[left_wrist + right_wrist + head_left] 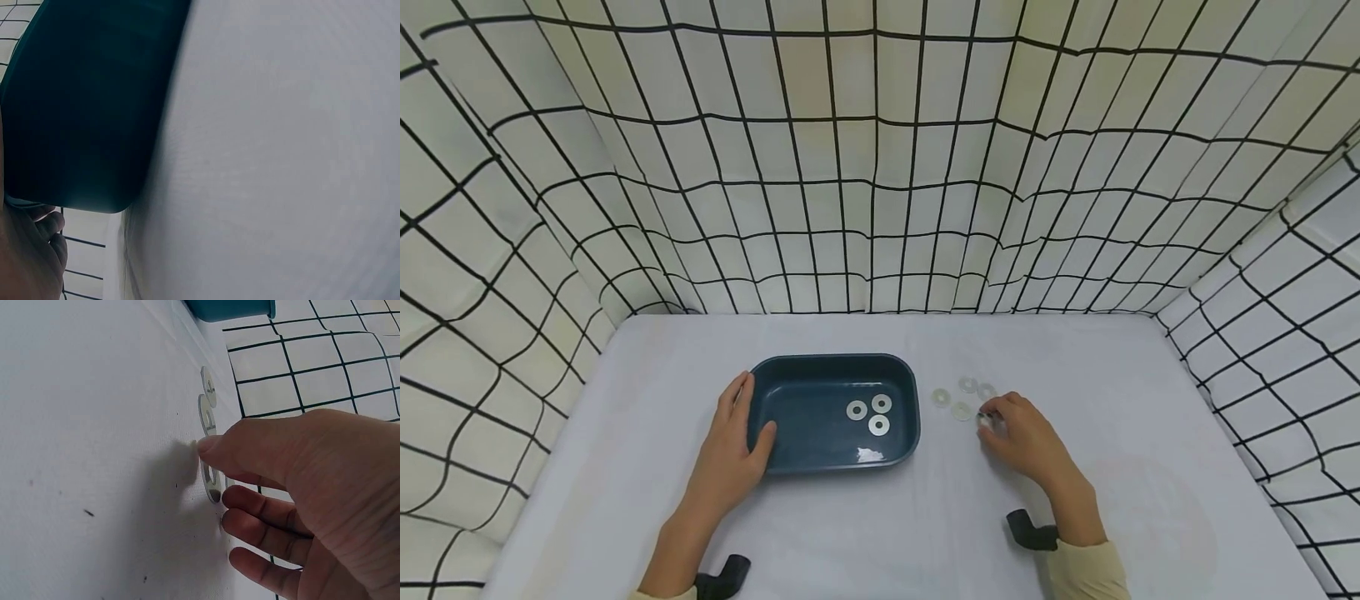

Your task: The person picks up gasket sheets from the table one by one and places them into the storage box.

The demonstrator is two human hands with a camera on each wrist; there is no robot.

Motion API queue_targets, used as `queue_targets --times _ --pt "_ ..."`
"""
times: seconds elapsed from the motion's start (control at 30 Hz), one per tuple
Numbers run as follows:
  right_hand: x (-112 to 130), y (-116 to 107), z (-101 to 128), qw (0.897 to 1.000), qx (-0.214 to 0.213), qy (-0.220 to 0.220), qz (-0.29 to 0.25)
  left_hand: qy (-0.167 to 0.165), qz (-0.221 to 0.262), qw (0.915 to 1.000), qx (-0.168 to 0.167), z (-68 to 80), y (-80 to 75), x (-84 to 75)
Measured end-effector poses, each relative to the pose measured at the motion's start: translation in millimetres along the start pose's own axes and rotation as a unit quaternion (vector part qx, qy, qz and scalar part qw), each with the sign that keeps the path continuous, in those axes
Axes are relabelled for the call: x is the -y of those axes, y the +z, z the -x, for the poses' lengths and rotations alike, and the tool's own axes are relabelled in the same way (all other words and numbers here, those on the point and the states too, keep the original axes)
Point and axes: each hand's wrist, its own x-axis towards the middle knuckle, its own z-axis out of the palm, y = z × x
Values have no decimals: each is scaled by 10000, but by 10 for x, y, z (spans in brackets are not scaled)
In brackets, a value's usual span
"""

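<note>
A dark teal tray [835, 467] sits on the white table, its left end gripped by my left hand [727, 454], thumb over the rim. In the left wrist view the tray's wall [87, 125] fills the upper left, with fingers curled at its edge. Three flat metal washers [878, 426] lie inside the tray, towards its right end. My right hand [1026, 437] pinches a washer [985, 422] between thumb and fingers, close to the tabletop. More washers [962, 411] lie flat just left of and beyond that hand. In the right wrist view the washer [211, 481] is partly behind the thumb.
White cloth covers the table [880, 542]. A black wire grid [872, 183] with pale sheeting behind it stands along the back and both sides. Black wrist mounts [1032, 533] are strapped on both forearms. The tray's corner [231, 307] shows at the right wrist view's top.
</note>
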Motion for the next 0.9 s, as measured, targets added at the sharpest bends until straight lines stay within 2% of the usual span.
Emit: queue_targets --times 0.13,0.23,0.47,0.9 --pt "-26 -11 11 9997 143 171 23 26 -30 10000 8 3 20 -2" --pt "-41 -10 5 9998 168 123 11 -2 -46 10000 11 12 14 -3" --pt "-60 35 -39 9998 -59 -130 154 -77 -89 9999 18 -8 0 -12" --pt "6 101 -67 9991 -182 107 369 -68 -48 10000 24 -1 -2 -10"
